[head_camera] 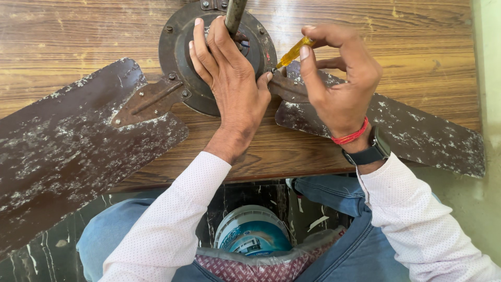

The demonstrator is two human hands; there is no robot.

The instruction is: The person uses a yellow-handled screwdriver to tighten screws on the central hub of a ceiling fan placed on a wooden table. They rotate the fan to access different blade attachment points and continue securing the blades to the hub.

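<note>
A brown ceiling fan lies on a wooden table (83, 31). My left hand (229, 78) rests flat on the round motor housing (175, 47), fingers spread beside the metal down rod (235, 13). My right hand (339, 78) grips a yellow-handled screwdriver (292, 53); its tip sits at a screw on the housing rim where the right blade's bracket joins. The left blade (68, 151), worn and flaking, reaches to the lower left. The right blade (417, 130) runs off to the right under my wrist.
Below the table edge, between my knees, stands a round white and blue bucket (250, 235) on a dark marbled floor (42, 256). A pale wall (490, 78) borders the table on the right. A bag with a red pattern (261, 266) lies on my lap.
</note>
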